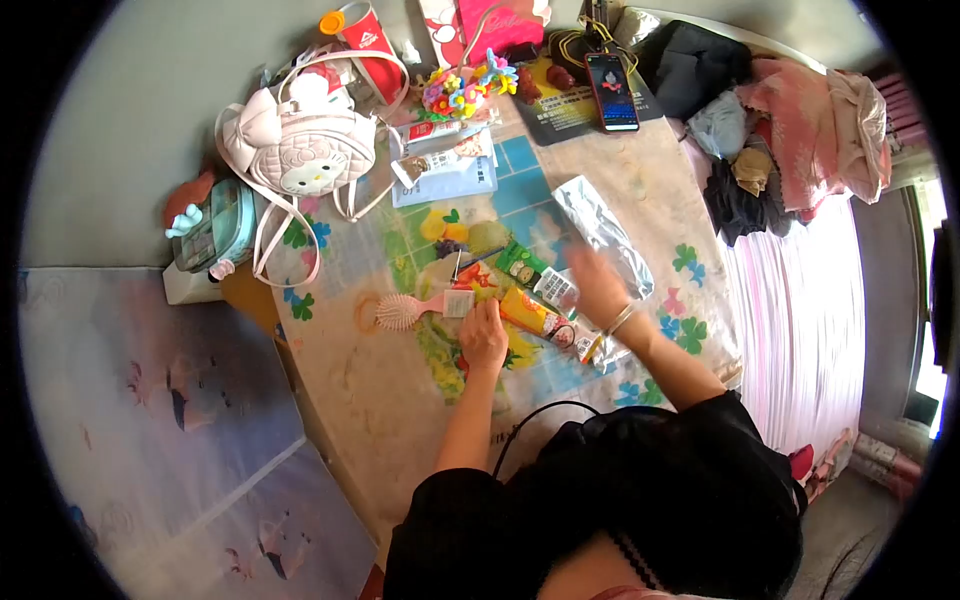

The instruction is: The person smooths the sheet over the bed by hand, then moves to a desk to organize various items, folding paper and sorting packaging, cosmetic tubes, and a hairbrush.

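My left hand (484, 336) rests on the table with its fingers drawn together. They are at the left end of a yellow packet (530, 314), beside a small white card (458, 303); what they pinch, if anything, is hidden. A pink hairbrush (402, 311) lies left of that card. My right hand (600, 288) is smeared by motion, so its fingers cannot be made out. It is over the right end of a green packet (522, 263), beside a long silver packet (590, 212). A bracelet circles the right wrist.
A pale pink handbag (310, 150) and a teal case (228, 225) stand at the left. Toward the back are flat packets (445, 180), colourful flower-like pieces (465, 92), a red can (368, 45) and a phone (611, 92). Clothes (815, 130) are heaped at the right.
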The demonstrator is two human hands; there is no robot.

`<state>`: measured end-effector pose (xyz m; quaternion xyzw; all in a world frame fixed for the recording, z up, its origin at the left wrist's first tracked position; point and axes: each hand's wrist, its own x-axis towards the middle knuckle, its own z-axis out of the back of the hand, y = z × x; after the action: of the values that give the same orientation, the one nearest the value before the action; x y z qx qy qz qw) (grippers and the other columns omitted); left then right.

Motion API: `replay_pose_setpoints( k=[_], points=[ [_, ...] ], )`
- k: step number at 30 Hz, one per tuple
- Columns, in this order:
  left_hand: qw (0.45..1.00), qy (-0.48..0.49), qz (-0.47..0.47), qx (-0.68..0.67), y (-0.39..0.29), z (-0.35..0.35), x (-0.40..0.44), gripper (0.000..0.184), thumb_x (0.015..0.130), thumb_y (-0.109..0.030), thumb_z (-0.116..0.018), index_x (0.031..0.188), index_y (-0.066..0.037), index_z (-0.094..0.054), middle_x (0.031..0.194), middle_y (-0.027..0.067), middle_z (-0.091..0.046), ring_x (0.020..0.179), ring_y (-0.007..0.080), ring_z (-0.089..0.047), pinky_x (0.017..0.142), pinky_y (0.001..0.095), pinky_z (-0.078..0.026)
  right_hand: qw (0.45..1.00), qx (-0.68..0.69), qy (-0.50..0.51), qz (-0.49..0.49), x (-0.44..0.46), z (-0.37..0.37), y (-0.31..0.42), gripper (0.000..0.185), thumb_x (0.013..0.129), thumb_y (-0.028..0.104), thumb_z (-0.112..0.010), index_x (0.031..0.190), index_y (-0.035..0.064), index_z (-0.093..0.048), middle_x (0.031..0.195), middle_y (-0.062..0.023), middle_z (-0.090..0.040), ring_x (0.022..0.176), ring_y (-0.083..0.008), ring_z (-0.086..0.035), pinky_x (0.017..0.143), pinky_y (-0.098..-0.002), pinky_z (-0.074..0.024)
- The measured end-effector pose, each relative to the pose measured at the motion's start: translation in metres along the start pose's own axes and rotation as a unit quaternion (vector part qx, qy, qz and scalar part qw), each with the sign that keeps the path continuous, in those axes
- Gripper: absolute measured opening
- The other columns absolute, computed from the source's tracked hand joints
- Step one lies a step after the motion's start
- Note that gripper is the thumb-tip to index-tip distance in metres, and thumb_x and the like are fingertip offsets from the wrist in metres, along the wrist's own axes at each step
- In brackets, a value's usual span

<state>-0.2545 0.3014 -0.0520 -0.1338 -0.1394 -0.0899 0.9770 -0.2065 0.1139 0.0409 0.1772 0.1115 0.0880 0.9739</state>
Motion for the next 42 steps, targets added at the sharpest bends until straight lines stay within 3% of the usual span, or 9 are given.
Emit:
replay_pose_setpoints(
  k=[1, 2, 4, 10, 13, 21, 32, 41, 42],
  points=[
    [1.0, -0.003, 0.001, -0.003, 0.001, -0.002, -0.001, 0.015, 0.07, -0.007, -0.047, 0.085, -0.007, -0.046, 0.072, 0.006, -0.048, 0.067, 0.0224, -0.05, 0.057, 0.0317, -0.042, 0.998, -0.02, -0.015, 0.05, -0.015, -0.019, 0.008, 0.05, 0.056, 0.012, -0.066, 0.1, 0.0052, -0.043, 0.094, -0.0145, -0.044, 0.089, -0.0296, -0.046, 0.074, -0.0371, -0.0429],
    [1.0, -0.007, 0.001, -0.005, 0.001, -0.003, -0.001, 0.015, 0.07, -0.007, -0.047, 0.085, -0.007, -0.046, 0.072, 0.0063, -0.049, 0.068, 0.0227, -0.05, 0.057, 0.0321, -0.042, 0.998, -0.055, 0.03, 0.01, -0.026, -0.019, 0.027, 0.046, 0.058, 0.015, -0.064, 0.098, 0.0049, -0.043, 0.09, -0.014, -0.044, 0.086, -0.0288, -0.046, 0.071, -0.0362, -0.043],
    [1.0, 0.007, 0.008, -0.015, 0.0, 0.0, 0.0, 0.015, 0.07, -0.006, -0.047, 0.085, -0.007, -0.046, 0.073, 0.0065, -0.049, 0.069, 0.0228, -0.05, 0.059, 0.0324, -0.042, 0.99, -0.136, -0.026, 0.032, -0.044, -0.053, 0.031, 0.03, 0.064, 0.014, -0.055, 0.091, 0.0031, -0.045, 0.086, -0.0134, -0.044, 0.082, -0.0268, -0.046, 0.063, -0.034, -0.0424],
    [0.999, 0.024, 0.018, -0.014, -0.004, 0.01, 0.002, 0.017, 0.069, -0.007, -0.051, 0.085, -0.006, -0.045, 0.073, 0.0069, -0.048, 0.071, 0.023, -0.05, 0.061, 0.0333, -0.042, 0.999, 0.003, 0.038, -0.003, -0.037, -0.036, 0.028, 0.03, 0.057, 0.01, -0.057, 0.083, 0.0015, -0.046, 0.084, -0.0141, -0.044, 0.08, -0.0292, -0.046, 0.069, -0.0375, -0.0409],
    [1.0, 0.009, 0.01, -0.018, -0.002, 0.006, 0.0, 0.019, 0.069, -0.009, -0.054, 0.085, -0.007, -0.045, 0.073, 0.0067, -0.048, 0.07, 0.0233, -0.05, 0.06, 0.0339, -0.042, 1.0, 0.001, -0.01, 0.014, -0.018, -0.022, 0.025, 0.031, 0.056, 0.014, -0.061, 0.08, 0.0006, -0.047, 0.086, -0.015, -0.045, 0.083, -0.0298, -0.046, 0.07, -0.0377, -0.0408],
    [0.999, 0.028, 0.021, -0.002, 0.001, 0.0, -0.006, 0.018, 0.07, -0.01, -0.055, 0.085, -0.008, -0.045, 0.071, 0.0062, -0.048, 0.067, 0.0232, -0.05, 0.058, 0.0342, -0.041, 0.999, -0.029, -0.02, -0.019, 0.003, -0.039, 0.018, 0.043, 0.056, 0.011, -0.063, 0.093, 0.0023, -0.043, 0.09, -0.0149, -0.046, 0.089, -0.0313, -0.044, 0.074, -0.0393, -0.0402],
    [1.0, -0.004, 0.002, -0.017, 0.0, 0.003, 0.001, 0.013, 0.073, -0.012, -0.053, 0.082, -0.008, -0.045, 0.067, 0.0061, -0.046, 0.063, 0.022, -0.049, 0.054, 0.0335, -0.041, 0.967, -0.037, -0.194, 0.162, 0.12, -0.006, 0.048, 0.043, 0.063, 0.008, -0.057, 0.103, 0.012, -0.044, 0.083, -0.0047, -0.052, 0.083, -0.0217, -0.05, 0.071, -0.0352, -0.0353],
    [1.0, -0.005, 0.004, -0.027, 0.002, -0.005, -0.002, 0.013, 0.071, -0.01, -0.052, 0.083, -0.008, -0.045, 0.069, 0.0053, -0.046, 0.063, 0.0219, -0.049, 0.053, 0.033, -0.04, 0.978, 0.004, -0.008, 0.207, 0.189, -0.023, 0.056, 0.036, 0.064, 0.015, -0.058, 0.098, 0.0142, -0.047, 0.089, -0.0065, -0.056, 0.076, -0.0263, -0.057, 0.065, -0.0406, -0.0423],
    [1.0, 0.0, 0.008, -0.03, 0.002, -0.005, -0.003, 0.014, 0.071, -0.01, -0.052, 0.083, -0.008, -0.046, 0.069, 0.0053, -0.046, 0.064, 0.0218, -0.049, 0.054, 0.0325, -0.04, 0.977, -0.018, -0.026, 0.209, 0.194, -0.025, 0.058, 0.031, 0.066, 0.013, -0.055, 0.096, 0.0129, -0.048, 0.091, -0.0059, -0.056, 0.084, -0.0239, -0.056, 0.069, -0.0392, -0.0413]
  ],
)
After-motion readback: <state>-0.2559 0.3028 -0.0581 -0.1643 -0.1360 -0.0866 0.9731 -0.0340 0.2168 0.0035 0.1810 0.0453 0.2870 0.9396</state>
